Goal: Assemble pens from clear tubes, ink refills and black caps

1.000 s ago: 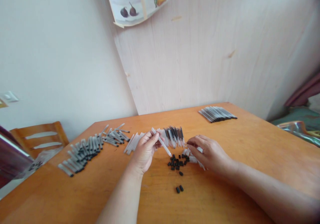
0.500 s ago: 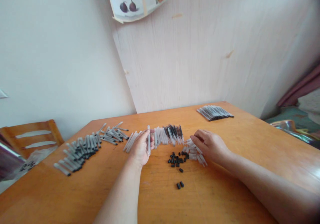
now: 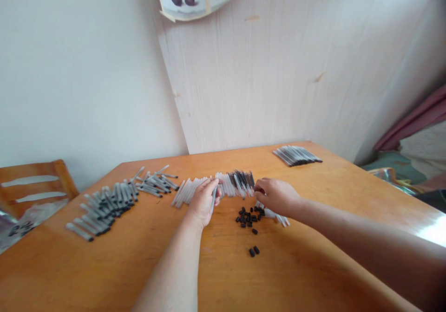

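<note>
head view: the left hand (image 3: pixel 203 204) holds one thin clear tube (image 3: pixel 213 200), its fingers clamped round the upper part so the tube hangs nearly upright, with the lower end close to the desk (image 3: pixel 313 256). the tube is just in front of a long row of clear tubes (image 3: pixel 230 185) lying side by side, some of them with dark ends.

the right hand (image 3: pixel 276 196) is palm down, just right of that row. its fingers are curled together over a small heap of short clear pieces (image 3: pixel 278 218). i cannot tell whether they have pinched anything, since the fingertips are hidden under the hand. between the two hands lies a scatter of little black caps (image 3: pixel 248 217), and two more stray caps (image 3: pixel 254 250) sit nearer the person, apart from the rest.

by my reading this is a pick-up step: one part is already gripped on the left, and the right hand is sorting for a piece. what comes next calls for a clean pinch on a single small piece without dragging its neighbours, and for the tube to be held steady so the two ends can be lined up.

further left lie another short row of clear tubes (image 3: pixel 187 192), a loose pile of grey sticks (image 3: pixel 155 182) and a spread of grey capped pens (image 3: pixel 104 206). a neat dark bundle (image 3: pixel 296 155) rests at the far right of the desk. a wooden chair (image 3: pixel 35 182) stands at the left edge, with a pale wood panel (image 3: pixel 278 70) behind.
</note>
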Motion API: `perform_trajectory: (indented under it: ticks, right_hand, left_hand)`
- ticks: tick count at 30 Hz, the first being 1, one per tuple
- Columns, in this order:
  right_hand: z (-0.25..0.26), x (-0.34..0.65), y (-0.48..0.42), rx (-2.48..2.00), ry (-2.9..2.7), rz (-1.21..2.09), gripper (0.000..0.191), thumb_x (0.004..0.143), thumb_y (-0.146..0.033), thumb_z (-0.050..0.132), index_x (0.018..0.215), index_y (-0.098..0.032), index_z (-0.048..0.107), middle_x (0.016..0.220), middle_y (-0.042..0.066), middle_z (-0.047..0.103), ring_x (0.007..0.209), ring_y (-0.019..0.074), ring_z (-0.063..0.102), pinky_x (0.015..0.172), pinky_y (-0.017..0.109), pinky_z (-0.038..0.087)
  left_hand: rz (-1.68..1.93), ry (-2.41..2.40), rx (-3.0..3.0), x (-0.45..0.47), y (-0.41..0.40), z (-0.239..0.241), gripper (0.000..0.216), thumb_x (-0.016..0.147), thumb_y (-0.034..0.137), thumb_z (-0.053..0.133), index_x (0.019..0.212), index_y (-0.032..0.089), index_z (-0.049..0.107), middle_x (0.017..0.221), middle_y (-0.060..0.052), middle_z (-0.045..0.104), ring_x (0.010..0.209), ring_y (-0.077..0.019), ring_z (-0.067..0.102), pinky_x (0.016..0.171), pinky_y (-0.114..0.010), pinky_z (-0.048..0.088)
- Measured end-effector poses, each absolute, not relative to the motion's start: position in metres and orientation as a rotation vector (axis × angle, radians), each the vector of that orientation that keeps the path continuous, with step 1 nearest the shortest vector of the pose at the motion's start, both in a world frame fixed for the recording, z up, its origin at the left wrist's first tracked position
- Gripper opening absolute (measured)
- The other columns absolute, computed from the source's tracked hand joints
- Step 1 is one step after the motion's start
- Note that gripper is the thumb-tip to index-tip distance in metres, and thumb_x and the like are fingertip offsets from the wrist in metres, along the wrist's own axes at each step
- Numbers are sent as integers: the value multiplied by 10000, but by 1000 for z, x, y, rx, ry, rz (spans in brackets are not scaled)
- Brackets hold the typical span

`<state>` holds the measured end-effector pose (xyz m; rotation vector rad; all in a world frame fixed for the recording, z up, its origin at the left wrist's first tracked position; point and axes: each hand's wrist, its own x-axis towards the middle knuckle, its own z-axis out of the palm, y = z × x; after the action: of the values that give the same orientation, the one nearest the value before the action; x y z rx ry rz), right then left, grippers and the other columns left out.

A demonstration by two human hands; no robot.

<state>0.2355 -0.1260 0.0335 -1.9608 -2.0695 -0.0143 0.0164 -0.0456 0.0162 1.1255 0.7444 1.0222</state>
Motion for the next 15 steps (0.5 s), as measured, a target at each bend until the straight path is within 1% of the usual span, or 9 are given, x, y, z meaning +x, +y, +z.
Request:
perform_trajectory:
  ticks: [5, 11, 15]
  right_hand:
    - [35, 216, -105, -2104, -2062, -11, 247, 863, -337, 449, 818, -209, 656, 875, 90, 703, 800, 220, 642, 591, 279, 361]
    - [31, 204, -86, -2264, -2009, 88, 275, 826, -375, 467, 890, -207, 675, 948, 115, 715, 872, 269, 661, 631, 304, 426]
    - [30, 202, -81, -2291, -1984, 133, 305, 821, -391, 466, 917, -201, 683, 987, 129, 712, 911, 277, 659, 678, 321, 454]
  left_hand:
    - [1041, 764, 1164, 17, -46, 17, 339, 761, 436, 661, 915, 134, 652, 566, 23, 512, 461, -67, 411, 409, -185, 253]
    - [1050, 779, 1186, 18, -45, 16, 357, 762, 446, 647, 922, 127, 646, 570, 24, 506, 454, -68, 408, 406, -184, 254]
    - [1057, 787, 1191, 19, -45, 15, 346, 763, 444, 645, 902, 127, 645, 576, 23, 511, 451, -66, 412, 409, -186, 258]
